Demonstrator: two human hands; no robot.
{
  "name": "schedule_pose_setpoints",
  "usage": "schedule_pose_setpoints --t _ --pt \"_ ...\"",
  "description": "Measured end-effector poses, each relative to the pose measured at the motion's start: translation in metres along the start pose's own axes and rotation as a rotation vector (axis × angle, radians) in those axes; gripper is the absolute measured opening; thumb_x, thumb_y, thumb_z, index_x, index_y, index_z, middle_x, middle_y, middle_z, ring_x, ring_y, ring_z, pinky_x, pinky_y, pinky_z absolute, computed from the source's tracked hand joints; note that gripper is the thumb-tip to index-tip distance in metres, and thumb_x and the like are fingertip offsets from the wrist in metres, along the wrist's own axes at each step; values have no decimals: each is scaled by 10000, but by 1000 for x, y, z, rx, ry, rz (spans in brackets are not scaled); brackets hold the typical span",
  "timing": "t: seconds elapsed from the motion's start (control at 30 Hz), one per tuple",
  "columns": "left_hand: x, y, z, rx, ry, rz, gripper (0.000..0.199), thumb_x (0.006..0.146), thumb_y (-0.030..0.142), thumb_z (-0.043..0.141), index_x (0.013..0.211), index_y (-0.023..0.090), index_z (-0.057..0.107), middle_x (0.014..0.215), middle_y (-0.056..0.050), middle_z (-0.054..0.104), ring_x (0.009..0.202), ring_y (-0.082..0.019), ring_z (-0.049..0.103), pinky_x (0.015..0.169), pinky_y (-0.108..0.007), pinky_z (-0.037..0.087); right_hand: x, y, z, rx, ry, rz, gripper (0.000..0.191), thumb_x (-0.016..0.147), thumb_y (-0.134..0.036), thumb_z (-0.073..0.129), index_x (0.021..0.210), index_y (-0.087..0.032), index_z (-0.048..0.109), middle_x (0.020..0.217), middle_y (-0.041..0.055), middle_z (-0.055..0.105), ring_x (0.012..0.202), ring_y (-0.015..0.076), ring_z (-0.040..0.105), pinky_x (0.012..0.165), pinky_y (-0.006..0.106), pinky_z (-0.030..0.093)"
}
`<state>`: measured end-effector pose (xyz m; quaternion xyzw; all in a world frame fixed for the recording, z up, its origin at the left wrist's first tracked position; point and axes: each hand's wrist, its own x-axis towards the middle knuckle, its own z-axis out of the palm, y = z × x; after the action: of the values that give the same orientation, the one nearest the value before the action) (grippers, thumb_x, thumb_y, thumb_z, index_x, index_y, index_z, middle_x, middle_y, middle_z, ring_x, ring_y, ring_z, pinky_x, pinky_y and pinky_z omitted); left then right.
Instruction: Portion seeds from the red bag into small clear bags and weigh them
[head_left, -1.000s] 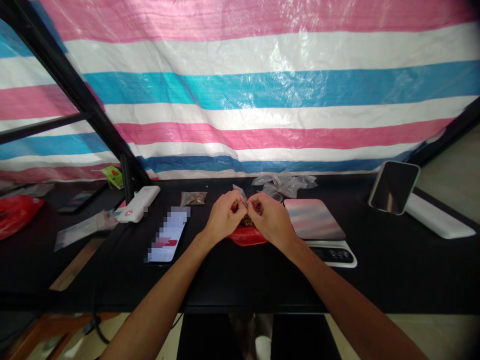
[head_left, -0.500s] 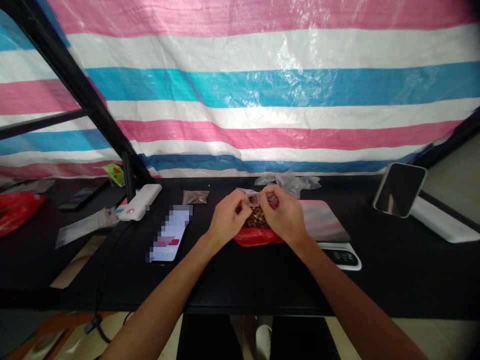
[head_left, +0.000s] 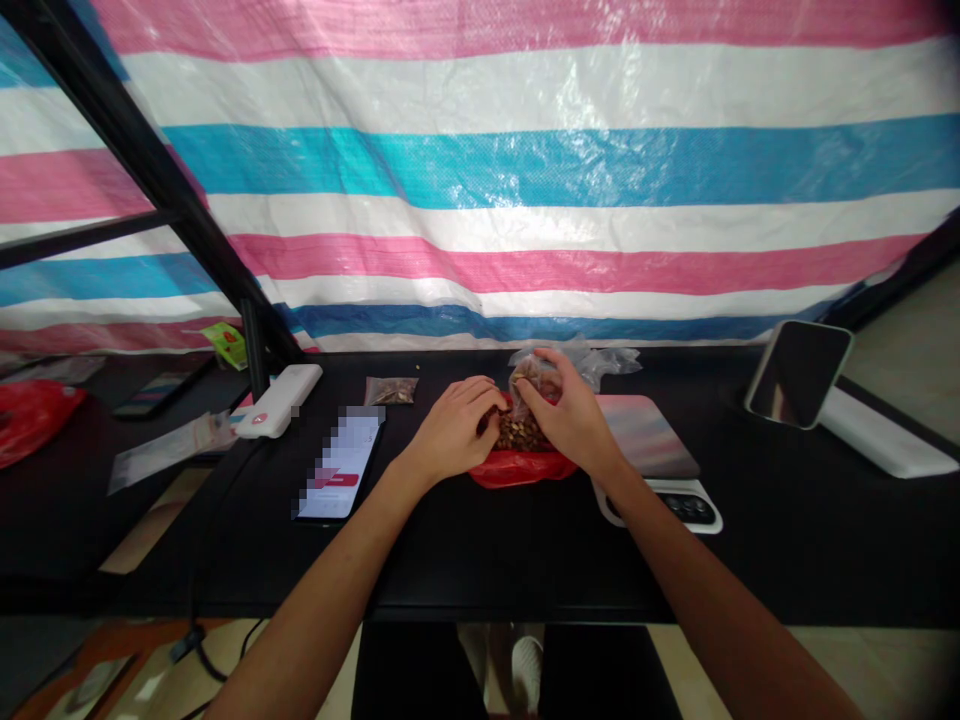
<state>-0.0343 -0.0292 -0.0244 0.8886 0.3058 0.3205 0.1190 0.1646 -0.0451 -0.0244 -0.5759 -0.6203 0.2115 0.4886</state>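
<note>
A red plastic bag (head_left: 517, 470) lies spread on the black table, heaped with small brown dried pieces (head_left: 523, 432). My right hand (head_left: 571, 410) is closed around a small clear plastic bag (head_left: 527, 380), tilted above the far side of the heap. Some brownish bits show through its film. At the heap's left side my left hand (head_left: 459, 428) has its fingers curled in over the pieces; what its fingertips hold, if anything, is hidden. A filled clear packet (head_left: 391, 391) rests flat to the left of my hands.
Left of my hands are a lit phone (head_left: 341, 470), a white power bank (head_left: 281, 402) and a cable. Crumpled clear bags (head_left: 600, 362) lie behind. To the right are a pinkish flat case (head_left: 646, 435), a white-edged phone (head_left: 694, 507) and a propped-up device (head_left: 799, 375).
Both hands held the clear bag's mouth between them earlier. My left hand has let go and moved down to the pieces, while my right hand has taken the bag alone and lifted slightly.
</note>
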Motion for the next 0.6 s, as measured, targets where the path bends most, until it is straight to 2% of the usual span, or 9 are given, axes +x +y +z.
schedule_pose_setpoints --t 0.1,0.17,0.27,0.33,0.43,0.6 --pt "0 3 2 -146 60 -136 420 908 252 685 1311 203 580 1340 -137 679 1276 -295 634 1119 -508 491 -1 -4 -1 95 -43 -34 551 916 -405 676 1411 -230 507 962 41 771 847 231 747 823 371 581" --pt "1 4 4 -306 49 -167 617 894 339 738 1444 216 488 1415 -146 650 1313 -299 624 1148 -503 477 -3 -7 -1 138 -101 -58 559 922 -391 679 1427 -242 494 998 43 775 888 230 751 855 376 584" --pt "3 4 8 -542 0 -179 696 904 376 739 1505 233 421 1372 -128 692 1296 -282 651 1143 -465 492 -5 -6 0 153 -122 -72 548 920 -379 694 1421 -266 502 1015 41 776 890 233 750 854 389 590" --pt "3 3 10 -608 -10 -205 710 901 369 742 1512 231 410 1325 -119 718 1259 -276 676 1128 -453 505 -5 -5 1 171 -129 -77 543 922 -376 697 1419 -279 503 1037 43 772 890 235 749 849 398 598" --pt "2 -2 13 -578 -1 -242 734 872 376 770 1509 241 431 1333 -111 709 1249 -282 675 1125 -461 502 -5 -2 0 186 -158 -117 576 918 -378 706 1443 -290 488 1109 54 751 947 249 745 885 424 605" --pt "-1 -8 12 -358 46 -235 708 854 389 784 1486 261 491 1393 -98 668 1328 -293 596 1177 -492 433 -4 -1 -1 222 -174 -171 599 926 -419 705 1466 -300 476 1211 75 703 1066 261 714 938 436 594"
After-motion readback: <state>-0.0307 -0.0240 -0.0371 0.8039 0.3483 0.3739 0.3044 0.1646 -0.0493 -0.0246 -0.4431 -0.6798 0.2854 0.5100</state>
